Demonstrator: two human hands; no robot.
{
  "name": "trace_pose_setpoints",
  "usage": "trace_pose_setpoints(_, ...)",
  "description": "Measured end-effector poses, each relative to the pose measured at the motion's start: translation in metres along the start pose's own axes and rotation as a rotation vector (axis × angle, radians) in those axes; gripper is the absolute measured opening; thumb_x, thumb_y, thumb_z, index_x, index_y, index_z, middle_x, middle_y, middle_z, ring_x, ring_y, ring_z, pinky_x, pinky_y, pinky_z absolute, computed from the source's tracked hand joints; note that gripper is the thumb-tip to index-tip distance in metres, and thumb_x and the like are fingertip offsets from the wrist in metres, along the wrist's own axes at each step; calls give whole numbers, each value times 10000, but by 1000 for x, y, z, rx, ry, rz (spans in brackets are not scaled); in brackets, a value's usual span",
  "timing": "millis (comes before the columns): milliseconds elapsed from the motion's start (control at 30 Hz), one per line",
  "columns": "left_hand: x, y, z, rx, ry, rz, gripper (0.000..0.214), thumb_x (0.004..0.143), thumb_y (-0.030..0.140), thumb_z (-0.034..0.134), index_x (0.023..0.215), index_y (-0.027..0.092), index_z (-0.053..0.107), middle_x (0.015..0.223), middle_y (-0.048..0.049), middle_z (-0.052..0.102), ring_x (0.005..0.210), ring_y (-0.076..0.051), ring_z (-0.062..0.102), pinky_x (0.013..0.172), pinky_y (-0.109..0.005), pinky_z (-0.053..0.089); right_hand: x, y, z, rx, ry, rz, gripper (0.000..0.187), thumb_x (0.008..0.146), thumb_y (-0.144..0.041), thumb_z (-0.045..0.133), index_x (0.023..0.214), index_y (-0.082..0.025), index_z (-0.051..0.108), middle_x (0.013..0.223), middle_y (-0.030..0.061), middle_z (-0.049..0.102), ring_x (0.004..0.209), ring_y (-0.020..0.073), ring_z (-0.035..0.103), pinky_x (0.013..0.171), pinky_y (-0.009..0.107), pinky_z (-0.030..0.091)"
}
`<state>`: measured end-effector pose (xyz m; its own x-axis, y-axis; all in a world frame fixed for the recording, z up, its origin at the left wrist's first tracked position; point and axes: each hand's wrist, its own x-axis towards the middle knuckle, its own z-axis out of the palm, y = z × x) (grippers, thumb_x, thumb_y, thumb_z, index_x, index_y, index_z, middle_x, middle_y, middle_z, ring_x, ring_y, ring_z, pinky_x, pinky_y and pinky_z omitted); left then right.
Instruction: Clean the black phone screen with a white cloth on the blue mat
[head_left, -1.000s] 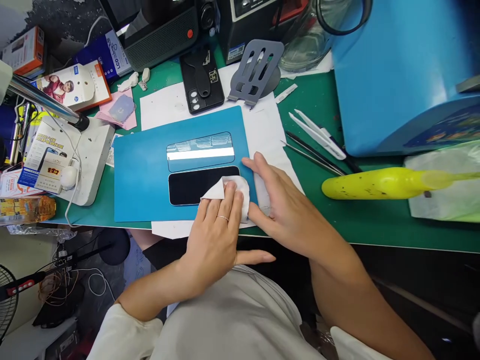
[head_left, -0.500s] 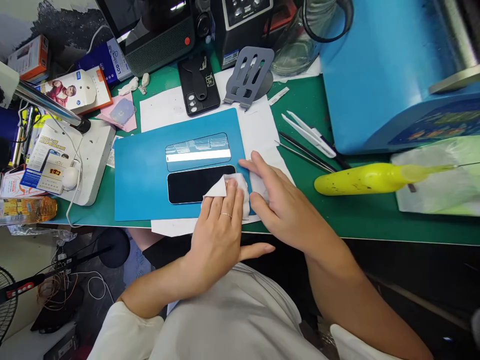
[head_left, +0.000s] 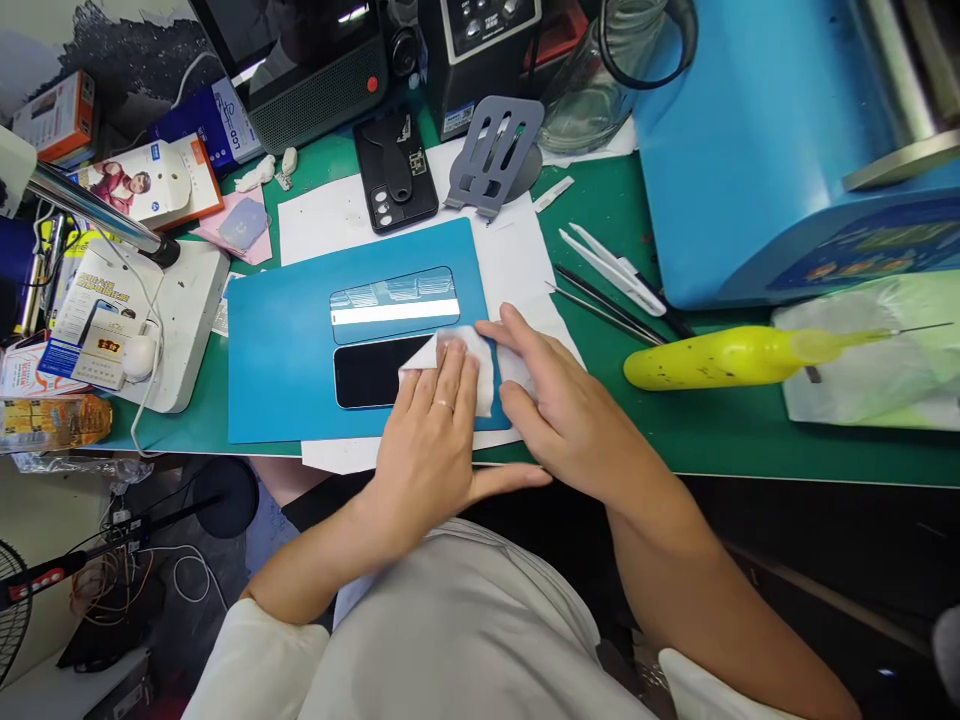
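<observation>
A black phone [head_left: 371, 372] lies screen up on a blue mat [head_left: 285, 350]. My left hand [head_left: 431, 435] presses a white wipe [head_left: 457, 350] flat onto the phone's right end, fingers stretched out on top of the wipe. My right hand [head_left: 559, 400] rests beside the phone's right end, its fingers flat on the mat's edge and on the white paper [head_left: 525, 265], holding nothing. A clear screen protector [head_left: 395, 300] lies on the mat just behind the phone.
White tweezers [head_left: 611, 265] and dark probes [head_left: 607, 305] lie right of the paper. A yellow bottle [head_left: 720, 358] lies on the green table mat [head_left: 675, 420]. A grey stand [head_left: 491, 150], a black phone case [head_left: 395, 170] and a blue machine [head_left: 780, 150] stand behind. Boxes crowd the left.
My left hand has slid the wipe a little away from me and to the left along the phone's right end. My right hand stays by the phone's end.
</observation>
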<state>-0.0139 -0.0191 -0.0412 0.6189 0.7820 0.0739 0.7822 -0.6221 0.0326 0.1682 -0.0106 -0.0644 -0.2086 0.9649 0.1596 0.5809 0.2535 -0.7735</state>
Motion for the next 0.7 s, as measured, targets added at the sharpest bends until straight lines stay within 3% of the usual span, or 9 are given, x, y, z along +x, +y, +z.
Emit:
trace_pose_setpoints(133,-17,8,0,3,5,15,1087,985,859,243,1579,-28,449,1647,-280,457,1534,-373,475,1195,-477,441,0,-1,4,-4,15,-22,718,1050,-194,382,1731,-282,172,1604,107,567,1514,283,508,1220,528,483)
trace_pose_setpoints(367,14,-2,4,4,-6,0,1104,979,866,230,1590,-31,431,1675,-277,414,1517,-371,492,1241,-490,391,-1,3,0,-8,2,-17,717,1062,-195,389,1729,-313,153,1612,91,565,1497,264,531,1217,507,493)
trace_pose_setpoints(600,-21,12,7,9,86,13,1166,938,918,214,1566,-31,468,1633,-271,484,1510,-365,507,1199,-443,438,-1,-4,3,-15,-7,-25,697,1066,-201,391,1726,-292,186,1597,98,578,1522,272,492,1215,521,492)
trace_pose_setpoints(700,-14,5,8,5,81,13,1120,959,892,239,1557,-22,482,1630,-267,488,1490,-360,535,1207,-441,438,-2,-2,2,-1,3,-30,715,1066,-199,401,1729,-329,164,1594,82,583,1512,265,502,1213,517,492)
